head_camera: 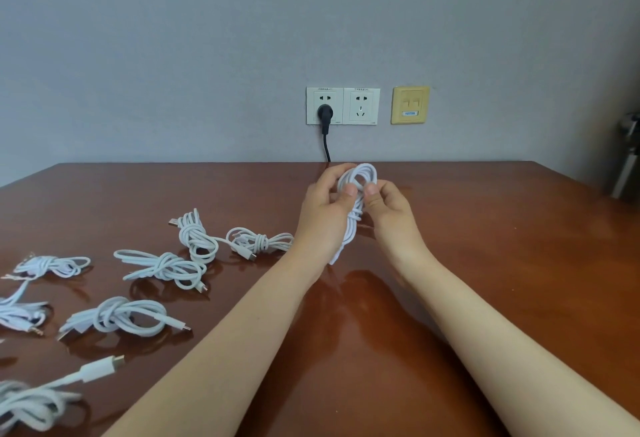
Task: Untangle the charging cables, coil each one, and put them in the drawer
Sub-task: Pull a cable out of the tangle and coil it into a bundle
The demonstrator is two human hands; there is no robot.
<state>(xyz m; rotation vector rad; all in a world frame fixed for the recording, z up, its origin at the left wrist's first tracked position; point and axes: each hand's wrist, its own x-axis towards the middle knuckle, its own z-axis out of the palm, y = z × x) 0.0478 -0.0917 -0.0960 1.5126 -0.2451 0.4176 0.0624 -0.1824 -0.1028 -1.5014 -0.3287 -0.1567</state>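
Both hands raised over the middle of the desk (485, 263), toward its far edge. Left hand (323, 210) and right hand (389, 210) face each other with one white cable (362, 173) between them.

Cable: several loops stand above the thumbs, the strands are bunched at the waist between the hands, and a tail hangs down to, or just above, the desk. Fingers (349, 191) of the left hand are clamped round the bunch, thumb on top. The right thumb and forefinger pinch it just beside them. Looks like the coil is being tied off or wrapped, though I cannot tell which.

Tied bundles (166, 268) lie spread over the left half of the desk, well apart from the hands. The mass at the near left corner looks looser, with one connector lying free. Drawer not in view.

Black plug (325, 113) sits in a wall socket behind the desk's far edge, its lead dropping behind it.

Risks, as judged:
- Loops are stiff and springy. If either pinch eases, they could fan open and the coil is lost.
- The hanging tail may snag or slip out of the wrap and leave a loose end.
- Pulling the wrap too tight could kink the cable near its connector.
- A slack bundle would tangle with the others once in the drawer.
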